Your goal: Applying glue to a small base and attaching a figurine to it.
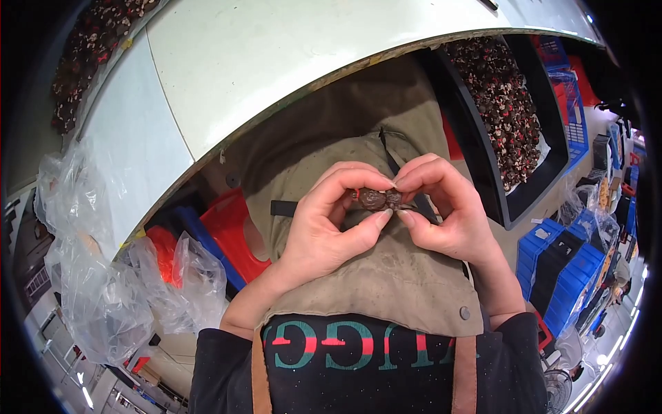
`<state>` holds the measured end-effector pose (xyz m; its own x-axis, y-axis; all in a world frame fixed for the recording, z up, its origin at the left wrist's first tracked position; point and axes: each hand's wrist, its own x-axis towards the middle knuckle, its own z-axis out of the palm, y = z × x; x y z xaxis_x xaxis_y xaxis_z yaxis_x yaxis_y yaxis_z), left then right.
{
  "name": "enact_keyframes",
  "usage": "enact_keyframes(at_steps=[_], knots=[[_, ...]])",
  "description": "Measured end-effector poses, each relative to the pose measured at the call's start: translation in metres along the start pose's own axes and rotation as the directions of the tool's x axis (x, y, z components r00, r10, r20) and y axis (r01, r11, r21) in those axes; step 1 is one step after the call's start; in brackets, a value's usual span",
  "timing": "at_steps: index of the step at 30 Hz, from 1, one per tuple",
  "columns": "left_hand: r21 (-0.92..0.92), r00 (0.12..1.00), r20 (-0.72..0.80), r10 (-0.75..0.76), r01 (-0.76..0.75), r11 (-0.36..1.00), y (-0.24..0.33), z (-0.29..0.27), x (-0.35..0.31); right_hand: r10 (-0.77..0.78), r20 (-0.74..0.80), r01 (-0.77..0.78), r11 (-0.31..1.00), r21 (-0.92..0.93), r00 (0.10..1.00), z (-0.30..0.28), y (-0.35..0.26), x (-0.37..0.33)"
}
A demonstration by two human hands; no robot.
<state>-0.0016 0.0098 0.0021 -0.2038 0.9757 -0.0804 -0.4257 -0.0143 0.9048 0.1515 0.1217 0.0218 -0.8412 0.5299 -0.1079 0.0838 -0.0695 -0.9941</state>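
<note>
Over my lap, a small dark brown, lumpy piece (374,200) with a bit of red at its left end is held level between my two hands. My left hand (327,221) pinches it with thumb and forefinger. My right hand (445,207) grips its right end the same way, and the tips of both thumbs and forefingers nearly meet there. The exact kind of the piece is too small to make out. Beneath the hands lies a khaki apron (365,283) over my legs.
A pale table (262,55) curves in front of me. To the right stands a black bin (555,131) full of small dark, red and pale pieces (496,103); a similar heap (93,55) lies far left. Clear plastic bags (96,276) hang at left. Blue crates (558,269) stand at right.
</note>
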Motion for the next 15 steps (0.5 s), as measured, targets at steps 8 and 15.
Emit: enact_keyframes(at_steps=[8, 15], knots=[[-0.075, 0.995, -0.048, -0.085, 0.081, 0.994, 0.0013, 0.0052, -0.0031, -0.027, -0.001, 0.027, 1.0, 0.009, 1.0, 0.0024, 0.0048, -0.004], [-0.021, 0.996, -0.025, -0.082, 0.082, 0.996, -0.0013, 0.0056, -0.0025, -0.026, -0.007, 0.026, 0.999, 0.032, 1.0, 0.002, 0.0093, -0.0082]])
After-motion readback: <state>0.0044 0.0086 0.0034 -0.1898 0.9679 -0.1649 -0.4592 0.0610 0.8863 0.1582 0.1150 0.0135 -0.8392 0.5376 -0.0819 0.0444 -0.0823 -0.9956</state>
